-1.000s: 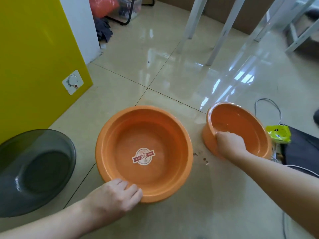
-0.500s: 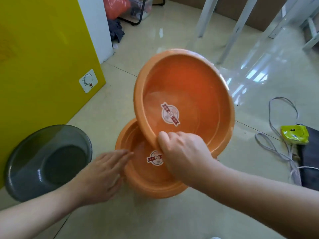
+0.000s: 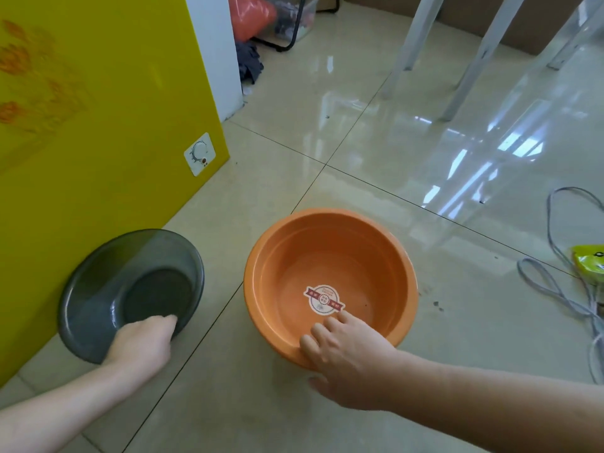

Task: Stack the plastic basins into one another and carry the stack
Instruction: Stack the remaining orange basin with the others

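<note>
Two orange plastic basins [image 3: 330, 256] sit nested on the tiled floor, a round sticker on the inner bottom. My right hand [image 3: 346, 358] holds their near rim, fingers inside and thumb under the outside. A dark grey translucent basin [image 3: 108, 289] leans tilted against the yellow cabinet at the left. My left hand [image 3: 143, 344] grips its near rim.
A yellow cabinet [image 3: 98, 125] with a small white dial plate stands at the left. White table legs [image 3: 474, 60] rise at the back right. Grey cables [image 3: 555, 289] and a yellow-green object [image 3: 588, 266] lie on the floor at the right. Clothes and a bag are at the back.
The smaller orange basin, held tilted over the larger one, now sits fully inside it. My left hand moved left from the orange basin to the grey basin's rim.
</note>
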The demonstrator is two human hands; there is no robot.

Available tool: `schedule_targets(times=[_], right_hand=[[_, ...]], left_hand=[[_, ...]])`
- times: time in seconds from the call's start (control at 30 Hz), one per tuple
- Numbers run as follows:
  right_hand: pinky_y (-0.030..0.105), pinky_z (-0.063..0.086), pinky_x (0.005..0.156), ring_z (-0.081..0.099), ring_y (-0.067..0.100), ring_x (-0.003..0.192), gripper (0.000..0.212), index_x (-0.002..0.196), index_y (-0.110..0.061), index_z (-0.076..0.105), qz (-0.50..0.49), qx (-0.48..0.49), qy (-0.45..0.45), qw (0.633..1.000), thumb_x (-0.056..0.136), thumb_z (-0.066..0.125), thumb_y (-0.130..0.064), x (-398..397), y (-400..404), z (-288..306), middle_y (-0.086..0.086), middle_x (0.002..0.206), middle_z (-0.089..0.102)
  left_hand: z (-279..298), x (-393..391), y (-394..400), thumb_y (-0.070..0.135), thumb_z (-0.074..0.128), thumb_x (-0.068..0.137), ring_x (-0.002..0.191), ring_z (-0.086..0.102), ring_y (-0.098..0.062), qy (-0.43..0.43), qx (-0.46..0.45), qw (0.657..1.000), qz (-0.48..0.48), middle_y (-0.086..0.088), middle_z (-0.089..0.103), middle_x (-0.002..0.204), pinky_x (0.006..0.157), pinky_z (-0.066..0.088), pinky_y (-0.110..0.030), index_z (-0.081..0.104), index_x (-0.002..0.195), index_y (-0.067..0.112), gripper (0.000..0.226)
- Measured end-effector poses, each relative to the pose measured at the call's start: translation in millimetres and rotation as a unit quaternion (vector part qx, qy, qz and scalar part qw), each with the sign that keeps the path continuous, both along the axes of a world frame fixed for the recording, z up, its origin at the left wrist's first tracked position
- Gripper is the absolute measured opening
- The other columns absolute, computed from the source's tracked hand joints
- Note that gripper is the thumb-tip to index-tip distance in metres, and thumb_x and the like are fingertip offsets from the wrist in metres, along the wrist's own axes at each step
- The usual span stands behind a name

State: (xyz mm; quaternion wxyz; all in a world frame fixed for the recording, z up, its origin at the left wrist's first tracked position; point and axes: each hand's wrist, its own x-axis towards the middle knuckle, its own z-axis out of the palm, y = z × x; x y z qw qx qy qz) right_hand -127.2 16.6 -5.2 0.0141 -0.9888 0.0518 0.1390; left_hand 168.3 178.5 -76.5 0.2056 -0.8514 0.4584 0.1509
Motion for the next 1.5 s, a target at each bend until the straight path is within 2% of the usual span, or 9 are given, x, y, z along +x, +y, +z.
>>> schedule_targets(times=[0.13,0.37,0.67,0.9,1.07,1.13,1.23,1.4,1.5], right_hand=[[0.039,0.049,0.071,0.061,0.030,0.078,0.046,0.104,-0.015,0.060,-0.051,0.051,-0.072,0.995,0.099,0.035,-0.053,-0.1,-23.9,17.7,0.008,0.093,0.066],[0.042,0.052,0.061,0.062,0.034,0.066,0.030,0.084,-0.011,0.057,-0.207,-0.037,-0.151,0.966,0.096,0.040,-0.032,-14.2,-112.4,15.0,0.009,0.077,0.061],[0.049,0.054,0.065,0.062,0.045,0.081,0.015,0.096,0.003,0.065,-0.424,-0.047,-0.198,0.883,0.082,0.061,-0.001,-72.2,-200.9,33.4,0.028,0.092,0.063],[0.045,0.052,0.074,0.060,0.043,0.093,0.024,0.106,-0.004,0.064,-0.432,-0.038,-0.193,0.880,0.096,0.045,-0.015,-80.4,-198.1,20.8,0.019,0.103,0.065],[0.038,0.046,0.062,0.061,0.038,0.081,0.025,0.097,-0.006,0.062,-0.335,-0.044,-0.170,0.926,0.100,0.045,-0.023,-53.5,-174.4,12.6,0.014,0.091,0.064],[0.035,0.039,0.062,0.061,0.036,0.084,0.027,0.101,-0.007,0.063,-0.311,-0.049,-0.153,0.937,0.101,0.043,-0.027,-42.9,-167.7,11.8,0.012,0.093,0.064],[0.036,0.044,0.069,0.060,0.031,0.094,0.032,0.111,-0.012,0.060,-0.301,-0.037,-0.128,0.944,0.102,0.039,-0.035,-33.3,-164.2,9.6,0.009,0.101,0.063],[0.041,0.053,0.088,0.058,0.030,0.110,0.052,0.138,-0.016,0.046,-0.364,0.008,-0.061,0.929,0.098,0.046,-0.050,-28.8,-166.8,-1.1,0.010,0.125,0.060],[0.044,0.052,0.096,0.057,0.032,0.122,0.079,0.151,-0.016,0.032,-0.512,0.156,-0.002,0.845,0.090,0.064,-0.054,-25.6,-174.3,-14.9,0.012,0.142,0.054]], left_hand=[[23.0,-2.9,-21.3,0.015,0.066,0.089,0.048,0.053,-0.025,-0.001,-0.141,0.990,-0.013,0.004,0.049,0.058,0.048,0.041,-0.034,0.046,0.074,0.017,0.026],[133.4,-69.4,-92.5,0.002,0.072,0.077,0.058,0.059,-0.035,0.019,-0.428,0.867,-0.256,-0.011,0.060,0.071,0.048,0.050,-0.041,0.060,0.088,0.004,0.016],[88.4,-158.7,-111.2,0.001,0.045,0.088,0.056,0.050,-0.026,0.053,-0.397,0.765,-0.504,-0.003,0.053,0.066,0.051,0.043,-0.035,0.059,0.078,0.016,0.023],[54.7,-148.8,-108.4,0.000,0.041,0.080,0.055,0.054,-0.024,0.060,-0.297,0.793,-0.528,-0.001,0.056,0.065,0.050,0.045,-0.032,0.062,0.075,0.017,0.027],[47.6,-138.9,-102.4,0.016,0.053,0.082,0.064,0.059,-0.024,0.127,-0.203,0.837,-0.493,-0.001,0.060,0.074,0.063,0.051,-0.034,0.060,0.089,0.017,0.009],[45.1,-137.1,-98.1,0.048,0.048,0.092,0.093,0.064,-0.026,0.156,-0.100,0.876,-0.445,-0.003,0.065,0.102,0.093,0.051,-0.040,0.060,0.118,0.018,0.042],[47.8,-135.0,-92.6,0.071,0.026,0.093,0.142,0.040,-0.023,0.198,-0.017,0.900,-0.388,-0.003,0.047,0.152,0.126,0.014,-0.042,0.036,0.155,0.023,0.079],[41.3,-97.9,-100.9,0.053,0.058,0.092,0.135,0.046,-0.030,0.162,-0.290,0.936,-0.120,-0.008,0.044,0.148,0.113,0.038,-0.044,0.045,0.149,0.016,0.069],[34.7,-77.6,-111.6,0.055,0.077,0.080,0.145,0.033,-0.036,0.211,-0.211,0.944,0.140,-0.015,0.025,0.159,0.115,0.035,-0.050,0.017,0.159,0.014,0.108]])
